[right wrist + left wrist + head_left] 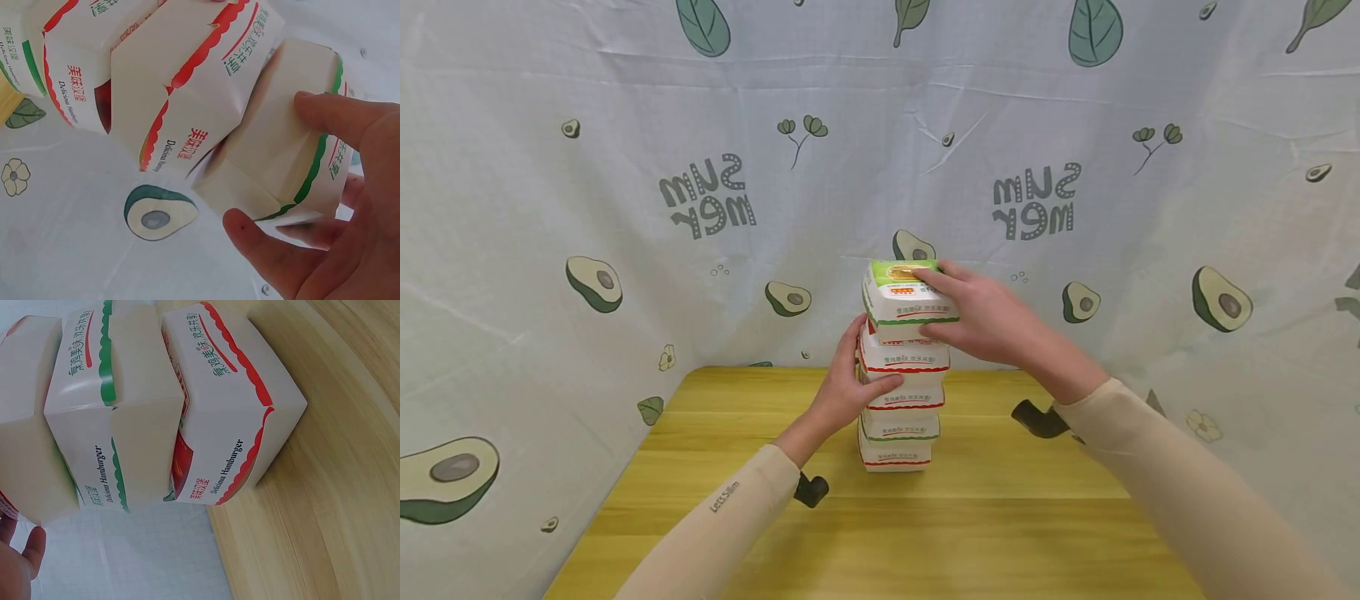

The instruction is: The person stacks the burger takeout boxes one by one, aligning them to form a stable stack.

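Observation:
Several white burger boxes (901,454) stand in a tall stack on the wooden table, with red or green wavy trim. Topmost is a green-trimmed burger box (910,308) with a burger picture on its lid. My right hand (988,312) grips this box from the right, fingers over its lid and side; it sits slightly askew over the red-trimmed box (194,81) below. My left hand (844,385) holds the upper part of the stack from the left, its thumb across the front of a red-trimmed box and its fingers along the side, partly hidden.
The yellowish wooden table (1000,517) runs up to a pale cloth backdrop (865,167) printed with avocados and leaves. A black curved piece (1039,419) shows at the right wrist and another black piece (811,490) at the left.

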Action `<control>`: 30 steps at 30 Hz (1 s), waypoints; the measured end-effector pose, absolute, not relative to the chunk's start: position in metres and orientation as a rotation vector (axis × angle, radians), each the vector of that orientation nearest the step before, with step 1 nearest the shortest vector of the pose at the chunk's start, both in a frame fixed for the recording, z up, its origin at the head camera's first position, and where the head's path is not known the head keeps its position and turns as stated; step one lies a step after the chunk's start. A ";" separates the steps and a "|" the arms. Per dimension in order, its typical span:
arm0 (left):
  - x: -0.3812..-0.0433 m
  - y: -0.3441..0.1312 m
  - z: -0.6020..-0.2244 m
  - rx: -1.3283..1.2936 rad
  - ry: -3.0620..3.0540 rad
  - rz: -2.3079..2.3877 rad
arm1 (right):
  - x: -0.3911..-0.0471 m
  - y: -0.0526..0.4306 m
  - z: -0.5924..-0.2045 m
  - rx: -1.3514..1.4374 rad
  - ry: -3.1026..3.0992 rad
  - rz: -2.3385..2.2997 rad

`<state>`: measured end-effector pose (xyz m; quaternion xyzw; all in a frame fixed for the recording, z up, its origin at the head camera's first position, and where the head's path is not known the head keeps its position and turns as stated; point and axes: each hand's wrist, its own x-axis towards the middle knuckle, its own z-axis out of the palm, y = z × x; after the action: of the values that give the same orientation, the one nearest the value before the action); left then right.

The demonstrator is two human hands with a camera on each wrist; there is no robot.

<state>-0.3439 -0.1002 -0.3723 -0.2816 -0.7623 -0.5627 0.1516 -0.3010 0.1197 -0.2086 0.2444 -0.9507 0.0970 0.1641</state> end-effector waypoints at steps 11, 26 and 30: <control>-0.345 -0.100 -0.372 -0.860 -2.157 -1.609 | -0.300 0.113 -0.206 0.670 -2.723 0.194; -0.336 -0.100 -0.365 -0.878 -2.134 -1.629 | -0.300 0.110 -0.205 0.639 -2.736 0.189; -0.344 -0.101 -0.371 -0.873 -2.137 -1.603 | -0.299 0.110 -0.204 0.644 -2.731 0.182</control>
<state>-0.3443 -0.1010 -0.3714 -0.3063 -0.7500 -0.5625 0.1651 -0.2992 0.1101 -0.2041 0.2259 -0.9581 0.0638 0.1642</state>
